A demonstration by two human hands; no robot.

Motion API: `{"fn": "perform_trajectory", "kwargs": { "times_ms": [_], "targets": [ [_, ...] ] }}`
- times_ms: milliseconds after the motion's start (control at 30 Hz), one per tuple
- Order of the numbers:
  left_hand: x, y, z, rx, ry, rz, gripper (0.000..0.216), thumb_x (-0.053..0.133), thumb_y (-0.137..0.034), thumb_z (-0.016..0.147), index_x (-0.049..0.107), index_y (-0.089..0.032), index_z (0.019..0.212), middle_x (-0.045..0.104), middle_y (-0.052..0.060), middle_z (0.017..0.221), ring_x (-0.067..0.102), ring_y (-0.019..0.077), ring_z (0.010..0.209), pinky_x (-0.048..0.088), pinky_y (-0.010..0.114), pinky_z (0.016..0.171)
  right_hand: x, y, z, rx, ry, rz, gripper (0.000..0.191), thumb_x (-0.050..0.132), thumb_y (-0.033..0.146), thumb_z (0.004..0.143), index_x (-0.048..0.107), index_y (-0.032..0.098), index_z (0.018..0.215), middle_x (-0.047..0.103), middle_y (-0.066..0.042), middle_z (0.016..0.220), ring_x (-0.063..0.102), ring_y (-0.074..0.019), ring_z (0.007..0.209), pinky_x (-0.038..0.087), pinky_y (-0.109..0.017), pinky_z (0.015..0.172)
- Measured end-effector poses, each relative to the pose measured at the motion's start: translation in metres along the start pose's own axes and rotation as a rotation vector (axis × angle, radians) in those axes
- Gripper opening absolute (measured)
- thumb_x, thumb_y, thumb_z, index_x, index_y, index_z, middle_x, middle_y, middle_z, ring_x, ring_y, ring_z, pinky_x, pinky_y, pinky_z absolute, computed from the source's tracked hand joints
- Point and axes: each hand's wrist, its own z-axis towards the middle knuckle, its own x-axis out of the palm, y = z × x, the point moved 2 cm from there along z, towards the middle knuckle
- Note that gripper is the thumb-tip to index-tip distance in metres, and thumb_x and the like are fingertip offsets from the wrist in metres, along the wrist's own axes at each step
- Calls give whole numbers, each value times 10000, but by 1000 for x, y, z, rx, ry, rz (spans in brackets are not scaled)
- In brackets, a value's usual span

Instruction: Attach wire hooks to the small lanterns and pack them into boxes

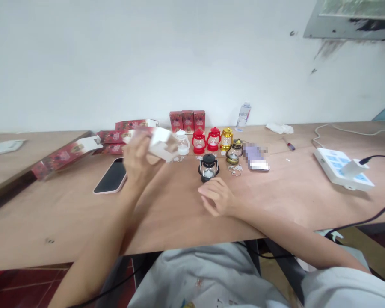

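Observation:
My left hand (137,160) is raised above the table, its fingers closed around a small red-and-white cardboard box (162,143). White flaps stand out at the box's right end, and motion blurs it a little. My right hand (217,197) rests near the middle of the table, fingers loosely curved and apart, with nothing visible in it. Just beyond its fingertips stands a black miniature lantern (208,168); whether they touch it, I cannot tell. Behind are a white lantern (182,143), two red lanterns (199,142), a gold lantern (226,139) and a bronze-coloured lantern (234,152).
Three upright red boxes (188,122) stand against the wall. Flattened red cartons (66,158) lie at left, near a phone (111,176). Small loose pieces (235,170) lie by the lanterns. On the right are a purple pack (255,156), a plastic bottle (244,115) and a power strip (343,169).

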Motion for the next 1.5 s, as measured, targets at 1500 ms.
{"fn": "perform_trajectory", "kwargs": {
  "times_ms": [1500],
  "targets": [
    [-4, -85, 3, 384, 26, -208, 671, 720, -376, 758, 443, -158, 1329, 710, 86, 1037, 678, 244, 969, 504, 386, 884, -22, -15, 10, -5, -267, -693, 325, 726, 267, 767, 653, 409, 1050, 604, -22, 1095, 529, -226, 1109, 415, -404, 981]
  ]
}}
